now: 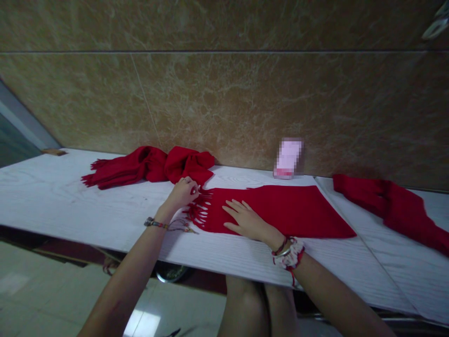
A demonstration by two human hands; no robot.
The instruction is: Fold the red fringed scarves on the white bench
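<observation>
Red scarf lying flat on the white bench: my right hand rests open, pinning it, while my left hand keeps a narrow grip pinching its fringe taut.

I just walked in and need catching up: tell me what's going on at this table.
A person at a white table handles a red scarf laid flat on it. The left hand pinches the fringe at the scarf's left end; the right hand lies flat, fingers spread, on the cloth beside it. A second red scarf sits bunched by the wall, and a third scarf lies off to the right.
</observation>
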